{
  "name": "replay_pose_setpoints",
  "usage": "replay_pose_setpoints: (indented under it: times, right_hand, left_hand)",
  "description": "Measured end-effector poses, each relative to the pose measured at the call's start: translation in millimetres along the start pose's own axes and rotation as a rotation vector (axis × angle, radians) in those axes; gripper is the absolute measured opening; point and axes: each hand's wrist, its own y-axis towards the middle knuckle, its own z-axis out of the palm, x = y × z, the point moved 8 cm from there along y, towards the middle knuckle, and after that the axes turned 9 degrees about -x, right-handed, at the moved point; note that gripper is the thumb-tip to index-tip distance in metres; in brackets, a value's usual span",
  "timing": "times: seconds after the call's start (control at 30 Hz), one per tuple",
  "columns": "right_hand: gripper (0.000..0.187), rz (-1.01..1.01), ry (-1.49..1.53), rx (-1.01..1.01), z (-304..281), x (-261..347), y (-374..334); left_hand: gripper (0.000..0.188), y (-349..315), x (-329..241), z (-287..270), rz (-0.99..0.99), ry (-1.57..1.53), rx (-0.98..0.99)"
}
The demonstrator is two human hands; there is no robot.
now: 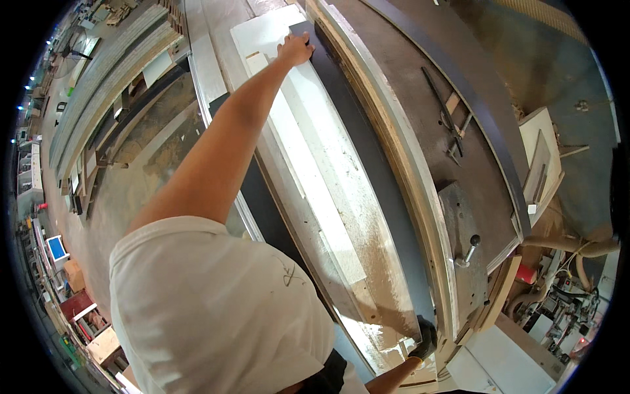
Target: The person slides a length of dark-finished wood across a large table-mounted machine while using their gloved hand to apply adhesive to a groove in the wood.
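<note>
Long dark panel held at both ends on the saw table, not yet moved off.

L hand (294,49) at far end, arm stretched out, palm flat & fingers curled over the far edge of the dark panel (387,190). R hand (424,338), in a dark glove, at near end, closed around the panel's near corner. Panel lies lengthwise near-to-far, resting beside a white board (315,164) on its left and against the pale fence rail (410,177) on its right. Sawdust on the table near end. Judging by this: panel gripped & lined up along the rail; whether any cut is done can't tell. Lever handle (469,249) right of rail, untouched.
</note>
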Motion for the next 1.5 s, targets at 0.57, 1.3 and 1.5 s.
replay_pose_setpoints:
  times: [0.57, 1.3, 1.5]
  right_hand:
    - [0.017, -0.093, 0.034, -0.124, -44.7, -46.8, 4.5]
    - [0.051, 0.199, 0.191, -0.324, -46.4, -82.5, 4.5]
    - [0.046, 0.177, 0.222, -0.264, -7.0, -39.5, -2.8]
  left_hand:
    - [0.077, -263.3, -138.2, -11.6, -0.295, -0.184, 0.038]
    - [0.070, -208.6, -110.3, -7.1, -0.145, -0.112, 0.024]
    - [0.069, -183.5, -93.6, -11.2, -0.147, -0.113, 0.022]
